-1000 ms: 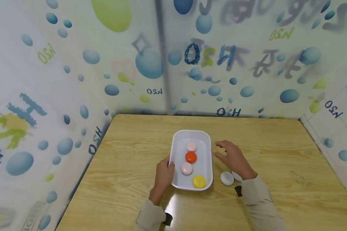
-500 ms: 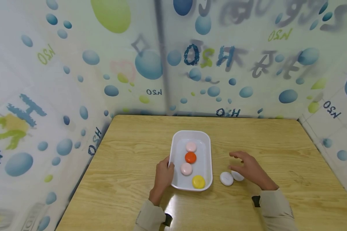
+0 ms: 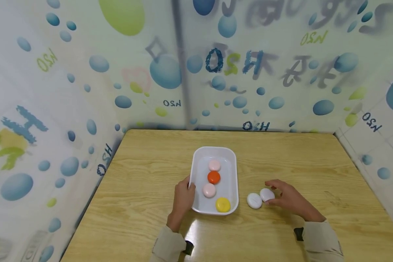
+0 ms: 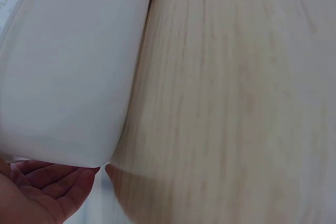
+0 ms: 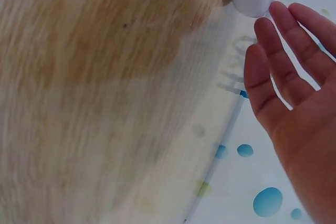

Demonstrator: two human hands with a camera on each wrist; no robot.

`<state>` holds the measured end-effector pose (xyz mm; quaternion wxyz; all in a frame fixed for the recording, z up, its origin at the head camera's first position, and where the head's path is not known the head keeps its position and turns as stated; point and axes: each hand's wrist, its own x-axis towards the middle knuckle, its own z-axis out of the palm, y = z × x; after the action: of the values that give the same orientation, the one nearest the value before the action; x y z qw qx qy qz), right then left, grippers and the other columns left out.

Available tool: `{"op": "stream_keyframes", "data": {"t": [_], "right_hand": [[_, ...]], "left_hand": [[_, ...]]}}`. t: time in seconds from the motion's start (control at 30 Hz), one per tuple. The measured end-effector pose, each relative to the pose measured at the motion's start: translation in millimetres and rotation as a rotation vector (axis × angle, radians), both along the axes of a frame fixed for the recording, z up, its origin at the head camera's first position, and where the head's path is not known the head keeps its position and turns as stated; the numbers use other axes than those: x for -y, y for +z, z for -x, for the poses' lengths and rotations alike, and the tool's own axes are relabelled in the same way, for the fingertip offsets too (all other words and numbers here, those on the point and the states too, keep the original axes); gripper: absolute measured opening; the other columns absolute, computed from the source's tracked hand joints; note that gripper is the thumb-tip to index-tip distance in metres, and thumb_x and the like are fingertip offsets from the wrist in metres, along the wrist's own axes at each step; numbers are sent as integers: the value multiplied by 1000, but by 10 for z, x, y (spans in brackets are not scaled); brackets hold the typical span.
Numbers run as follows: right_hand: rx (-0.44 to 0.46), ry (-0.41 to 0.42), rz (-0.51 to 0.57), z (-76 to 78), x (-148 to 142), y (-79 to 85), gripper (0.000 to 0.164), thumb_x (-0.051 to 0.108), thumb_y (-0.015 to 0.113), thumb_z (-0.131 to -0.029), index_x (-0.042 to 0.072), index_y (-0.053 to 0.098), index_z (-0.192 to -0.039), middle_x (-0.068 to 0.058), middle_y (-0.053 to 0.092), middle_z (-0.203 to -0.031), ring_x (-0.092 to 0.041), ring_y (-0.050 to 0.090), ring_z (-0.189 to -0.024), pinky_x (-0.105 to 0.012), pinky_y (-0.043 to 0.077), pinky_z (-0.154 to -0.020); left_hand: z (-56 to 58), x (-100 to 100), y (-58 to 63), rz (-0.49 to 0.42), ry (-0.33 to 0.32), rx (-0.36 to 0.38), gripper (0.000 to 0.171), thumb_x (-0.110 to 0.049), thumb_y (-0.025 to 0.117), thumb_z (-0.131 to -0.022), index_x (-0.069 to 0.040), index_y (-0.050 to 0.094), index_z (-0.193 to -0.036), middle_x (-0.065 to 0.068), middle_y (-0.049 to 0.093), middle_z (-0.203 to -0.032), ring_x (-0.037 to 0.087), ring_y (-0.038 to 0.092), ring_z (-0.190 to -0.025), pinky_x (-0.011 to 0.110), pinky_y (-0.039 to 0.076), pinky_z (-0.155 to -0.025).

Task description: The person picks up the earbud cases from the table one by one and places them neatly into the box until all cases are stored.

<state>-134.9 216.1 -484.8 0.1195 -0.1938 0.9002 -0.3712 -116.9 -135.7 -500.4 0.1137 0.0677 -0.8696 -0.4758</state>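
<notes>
**White tray [image 3: 229, 182] in the left hand [image 3: 184, 198], right hand [image 3: 289, 198] at a white disc [image 3: 266, 195]**

Walls with a printed covering [image 3: 281, 36] of blue and green spots and lettering fill the upper half of the head view. Below them the wooden table [image 3: 150, 167] spreads across the lower half.

The tray is on the table, just right of the frame's centre. The left hand grips its left side, thumb at the rim; in the left wrist view, the fingers show at lower left, along the tray's outside.

At lower right, the right hand is loosely spread, thumb and fingers on either side of the disc; whether they touch it, I cannot tell. A second white disc [image 3: 254, 201] lies just left of it, both between tray and hand.

Inside the tray, a yellow disc [image 3: 223, 205] sits near the lower right corner. Above it, a lower pink disc [image 3: 209, 190], a red disc [image 3: 214, 177] and an upper pink disc [image 3: 214, 165] form a row.
</notes>
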Motion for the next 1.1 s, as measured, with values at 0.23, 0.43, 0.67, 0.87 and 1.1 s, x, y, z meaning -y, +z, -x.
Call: {"op": "stream_keyframes", "data": {"t": [0.23,0.43,0.67,0.87,1.1], "right_hand": [[-48,57,0,15,-3,-51,61,17,76,-67,-6,52,-118,-17,55,-113,-31,49,-98,-30,47,-68],[-75,68,-44,29,-9,-82,60,14,76,-66,-6,53,-117,-15,55,-112,-29,51,-98,-34,46,-74],[-84,53,-79,57,-18,-147,57,16,77,-67,-3,55,-115,-11,56,-110,-24,55,-94,-34,46,-76],[-61,28,-97,68,-9,-182,54,14,76,-68,0,56,-115,-8,56,-109,-19,54,-91,-30,45,-74],[-52,34,-73,66,-10,-198,49,12,74,-70,1,55,-113,-9,55,-109,-19,53,-91,-29,45,-73]], "left_hand": [[8,13,-20,3,3,-4,35,-5,50,-80,-2,62,-113,16,66,-93,21,60,-78,34,49,-64],[9,12,-32,6,4,4,35,-5,50,-80,-3,62,-113,16,66,-93,20,60,-77,34,49,-64],[19,8,-27,-10,3,20,36,-6,50,-81,0,60,-115,18,65,-98,22,61,-83,34,50,-65],[14,3,-9,-13,5,21,35,-5,50,-81,0,61,-114,18,65,-97,22,61,-84,35,50,-65],[3,0,11,-18,-1,8,34,-4,51,-81,1,61,-113,19,65,-96,23,61,-84,36,50,-65]]}}
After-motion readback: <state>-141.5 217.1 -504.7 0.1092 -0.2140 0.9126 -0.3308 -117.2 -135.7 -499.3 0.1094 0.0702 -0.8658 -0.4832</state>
